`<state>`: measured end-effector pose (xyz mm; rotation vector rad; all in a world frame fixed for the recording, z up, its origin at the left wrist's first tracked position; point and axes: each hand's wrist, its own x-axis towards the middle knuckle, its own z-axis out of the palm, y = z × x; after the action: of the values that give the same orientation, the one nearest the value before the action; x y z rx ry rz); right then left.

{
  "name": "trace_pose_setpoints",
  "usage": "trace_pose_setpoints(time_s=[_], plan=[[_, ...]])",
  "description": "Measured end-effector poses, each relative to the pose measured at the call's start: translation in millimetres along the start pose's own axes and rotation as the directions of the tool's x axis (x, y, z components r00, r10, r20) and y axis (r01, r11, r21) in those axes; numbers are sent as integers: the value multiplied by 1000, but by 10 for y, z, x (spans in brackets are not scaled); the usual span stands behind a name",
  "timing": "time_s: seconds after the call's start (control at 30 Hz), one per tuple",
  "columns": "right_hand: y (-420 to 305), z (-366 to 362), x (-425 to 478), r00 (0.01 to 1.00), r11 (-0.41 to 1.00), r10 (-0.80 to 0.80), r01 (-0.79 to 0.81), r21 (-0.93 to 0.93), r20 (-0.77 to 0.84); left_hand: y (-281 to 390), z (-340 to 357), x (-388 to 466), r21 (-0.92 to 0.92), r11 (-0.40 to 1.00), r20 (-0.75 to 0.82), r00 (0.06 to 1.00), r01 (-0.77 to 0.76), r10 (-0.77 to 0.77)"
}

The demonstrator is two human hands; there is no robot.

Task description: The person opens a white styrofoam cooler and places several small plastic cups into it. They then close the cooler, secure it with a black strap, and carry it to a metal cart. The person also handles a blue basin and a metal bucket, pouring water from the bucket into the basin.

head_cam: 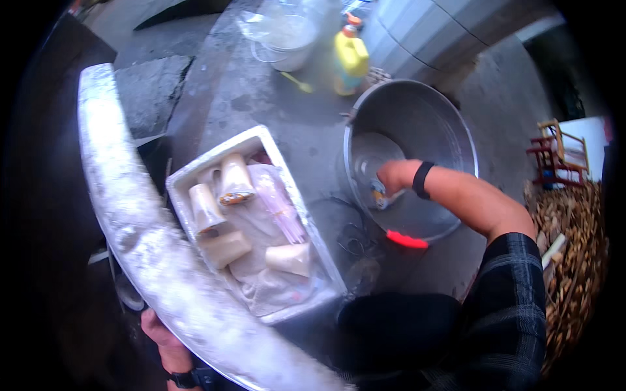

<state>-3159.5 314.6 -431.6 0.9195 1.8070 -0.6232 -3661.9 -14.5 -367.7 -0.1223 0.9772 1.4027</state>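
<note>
My right hand (pixel 393 177) reaches into a large grey metal bucket (pixel 348 146), its fingers curled around a small container with a coloured pattern (pixel 378 194); the fingertips are blurred. At the lower left, my left hand (pixel 157 328) is against the underside or outer edge of a long white slab, perhaps a foam lid (pixel 142 234); its fingers are largely hidden. Between the two hands stands a white foam box (pixel 313 227). In it lie several cream-coloured cups (pixel 235 178), a pink bundle of thin sticks or straws in plastic (pixel 279 207) and a whitish cloth (pixel 252 273).
Beyond the box stand a white pail (pixel 291 56) with clear plastic over it and a yellow bottle with an orange top (pixel 351 61). The bucket has a red grip (pixel 407 239) on its near side. Chopped wood (pixel 572 254) and small chairs (pixel 557 151) are at the right.
</note>
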Motion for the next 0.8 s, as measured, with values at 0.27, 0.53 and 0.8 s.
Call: trace_pose_setpoints(time_s=[0.27, 0.53, 0.8], plan=[[130, 739, 513, 924, 935, -326, 285, -209, -200, -216, 174, -501, -30, 988, -176, 973, -154, 147], [75, 419, 566, 858, 899, -332, 413, 144, -392, -143, 307, -436, -23, 981, -161, 969, -193, 187], [137, 453, 616, 854, 894, -284, 400, 201, -436, -64, 235, -168, -74, 983, -69, 984, -169, 164]])
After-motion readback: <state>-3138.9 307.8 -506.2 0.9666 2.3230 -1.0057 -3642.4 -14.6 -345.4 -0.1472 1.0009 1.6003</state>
